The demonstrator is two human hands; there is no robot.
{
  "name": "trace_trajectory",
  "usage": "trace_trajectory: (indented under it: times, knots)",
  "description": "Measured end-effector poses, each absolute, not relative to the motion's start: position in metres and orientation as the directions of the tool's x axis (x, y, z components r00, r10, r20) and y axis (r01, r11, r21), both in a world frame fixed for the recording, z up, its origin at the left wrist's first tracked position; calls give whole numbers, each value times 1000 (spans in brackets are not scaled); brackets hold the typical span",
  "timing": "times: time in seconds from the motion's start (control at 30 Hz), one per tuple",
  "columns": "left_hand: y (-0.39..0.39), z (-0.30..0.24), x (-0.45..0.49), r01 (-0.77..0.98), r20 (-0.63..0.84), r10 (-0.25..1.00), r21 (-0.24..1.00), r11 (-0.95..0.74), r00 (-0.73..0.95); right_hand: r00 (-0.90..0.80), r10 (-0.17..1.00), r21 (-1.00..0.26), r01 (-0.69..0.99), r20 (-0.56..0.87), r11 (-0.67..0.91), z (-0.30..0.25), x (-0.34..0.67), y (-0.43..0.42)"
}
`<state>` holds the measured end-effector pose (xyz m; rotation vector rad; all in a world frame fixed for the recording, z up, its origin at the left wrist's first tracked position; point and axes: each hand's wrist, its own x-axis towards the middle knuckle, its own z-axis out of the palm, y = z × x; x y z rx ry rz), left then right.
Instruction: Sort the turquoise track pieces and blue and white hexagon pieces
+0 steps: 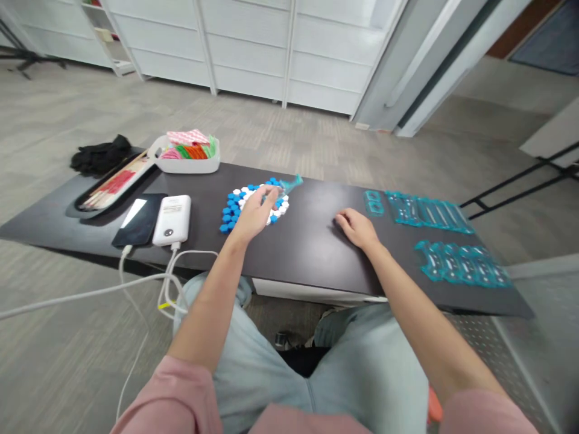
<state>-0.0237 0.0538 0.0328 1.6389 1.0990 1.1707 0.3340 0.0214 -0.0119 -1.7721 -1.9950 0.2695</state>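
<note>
While the left hand [257,212] pinches a translucent teal plastic piece [293,182] by the far edge of the blue and white hexagonal pieces [230,216], the right hand [357,228] rests half-curled on the dark tabletop [307,247], its contents impossible to tell.

White cabinets [248,54] along a streaked grey floor [181,105]

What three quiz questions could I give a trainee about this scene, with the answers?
1. Which hand holds the clear teal piece?
2. True or false: the white power bank lies between the phone and the small pieces.
3. The small pieces are:
a) red and green
b) blue and white
c) all yellow

Key:
1. The left hand.
2. True.
3. b
</note>
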Motion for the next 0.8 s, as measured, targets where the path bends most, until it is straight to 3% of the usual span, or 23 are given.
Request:
trace_trajectory:
  times: [0.07, 0.13, 0.2, 0.37, 0.57, 0.7, 0.8]
  knots:
    - [47, 25, -6, 309, 361, 866, 828, -469, 346, -68, 977, -554, 815, 201, 170, -8, 323, 3]
    - [41, 12, 14, 324, 360, 780, 760, -564, 512, -66, 970, -680, 702, 233, 211, -8, 314, -20]
    - [36, -5, 36, 311, 318, 722, 743, -593, 615, -96, 958, -726, 632, 271, 269, -10, 309, -43]
    - [20, -29, 79, 389, 252, 680, 664, -639, 689, -181, 958, -575, 769, 224, 280, -13, 305, -97]
    - [15, -26, 82, 507, 291, 715, 542, -671, 635, 145, 944, -475, 880, 296, 14, -24, 332, -141]
    - [19, -26, 77, 535, 237, 705, 504, -678, 669, 415, 842, -397, 877, 344, -271, -30, 362, -159]
    - [18, -25, 76, 554, 212, 700, 474, -684, 682, 517, 784, -341, 847, 344, -408, -29, 377, -166]
